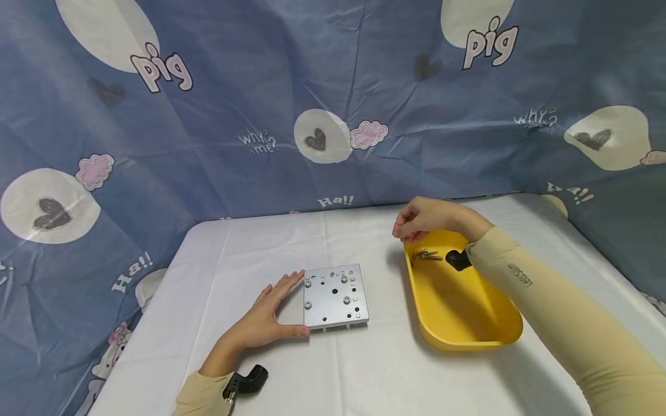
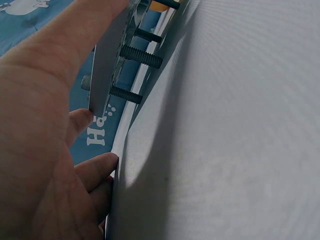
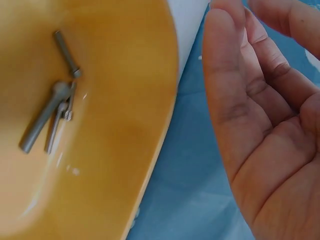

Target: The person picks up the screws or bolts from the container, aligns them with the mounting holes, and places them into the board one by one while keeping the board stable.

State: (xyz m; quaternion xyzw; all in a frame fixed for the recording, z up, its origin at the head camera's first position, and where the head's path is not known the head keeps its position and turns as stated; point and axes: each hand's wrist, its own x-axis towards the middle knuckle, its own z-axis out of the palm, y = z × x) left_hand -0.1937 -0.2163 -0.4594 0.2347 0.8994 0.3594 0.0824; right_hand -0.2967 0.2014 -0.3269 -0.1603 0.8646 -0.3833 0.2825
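A square silver metal plate [image 1: 335, 306] with holes and several socket-head screws on top stands in the middle of the table. My left hand [image 1: 265, 320] holds it by its left side, the thumb at the near corner and a fingertip at the far one. Threaded screw shanks [image 2: 142, 57] stick out of its underside in the left wrist view. My right hand [image 1: 424, 219] hovers at the far left rim of the yellow tray [image 1: 463, 345], thumb and fingertips close together. I cannot tell whether something small is between them. Several loose screws [image 3: 42, 120] lie in the tray.
White cloth covers the table [image 1: 260, 248]. A blue patterned curtain [image 1: 218, 115] hangs right behind its far edge. The tray's raised wall is beneath my right forearm [image 1: 562, 312], which crosses it from the right.
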